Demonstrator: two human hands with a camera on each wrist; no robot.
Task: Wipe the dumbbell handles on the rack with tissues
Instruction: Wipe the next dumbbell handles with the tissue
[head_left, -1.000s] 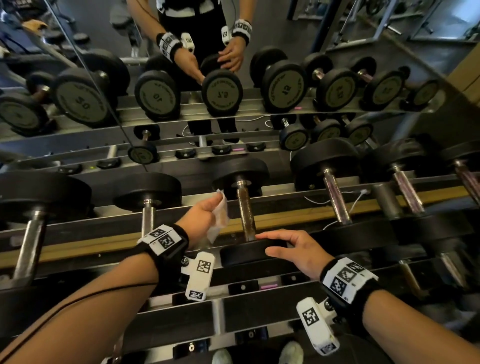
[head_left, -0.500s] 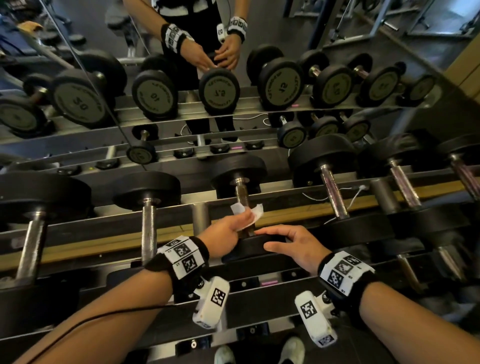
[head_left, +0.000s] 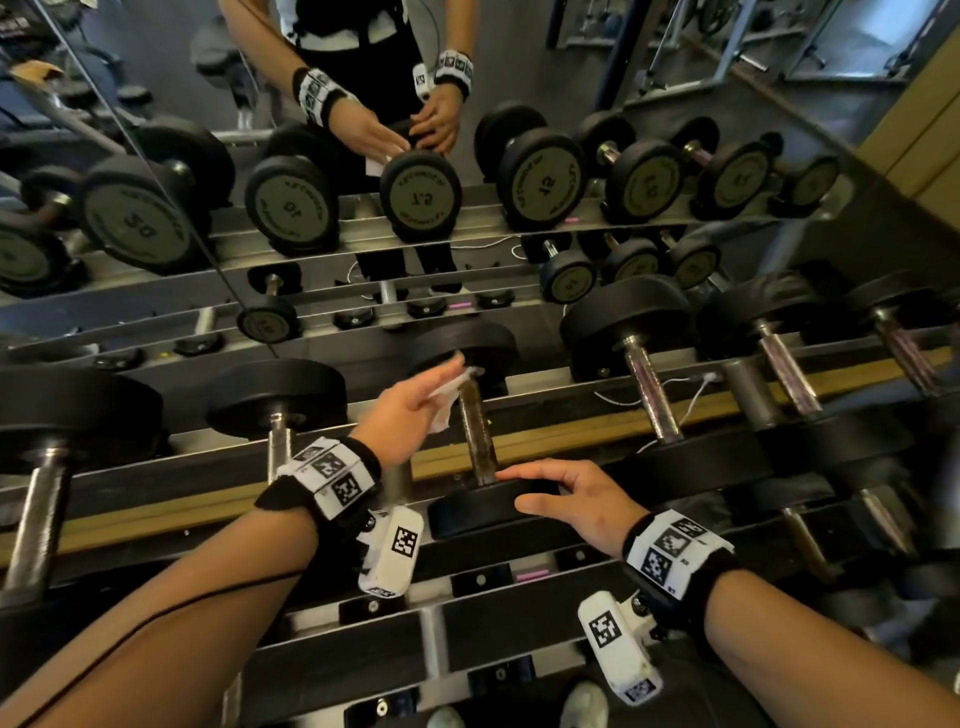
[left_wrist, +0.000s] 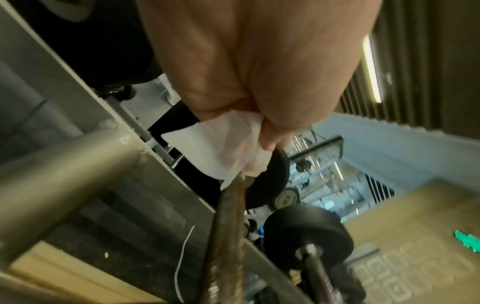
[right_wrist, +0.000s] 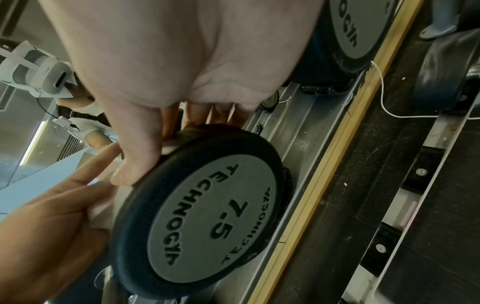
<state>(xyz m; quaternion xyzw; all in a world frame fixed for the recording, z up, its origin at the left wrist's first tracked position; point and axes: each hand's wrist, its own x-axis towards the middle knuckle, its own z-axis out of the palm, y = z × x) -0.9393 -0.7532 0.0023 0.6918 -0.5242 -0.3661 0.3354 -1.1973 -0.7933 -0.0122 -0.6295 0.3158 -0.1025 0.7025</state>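
A black 7.5 dumbbell lies front to back on the rack, with a rusty brown handle (head_left: 477, 436). My left hand (head_left: 410, 405) pinches a white tissue (head_left: 445, 402) against the far end of that handle, close to the far head (head_left: 478, 345). The left wrist view shows the tissue (left_wrist: 223, 148) bunched between thumb and fingers on top of the handle (left_wrist: 226, 236). My right hand (head_left: 566, 499) grips the near head (head_left: 478, 512). Its thumb (right_wrist: 137, 154) lies on the rim of the head marked 7.5 (right_wrist: 207, 205), fingers over the top.
More dumbbells lie on either side, one on the left (head_left: 278, 397) and a bigger one on the right (head_left: 626, 325). A white cable (head_left: 691, 397) trails over the rack rail. A mirror (head_left: 363, 234) behind reflects the rack and a person. A lower tier (head_left: 467, 639) sits below my wrists.
My left hand brought the tissue onto the handle near my right hand, then slid it along the handle to the far end. My right hand stayed on the near head.
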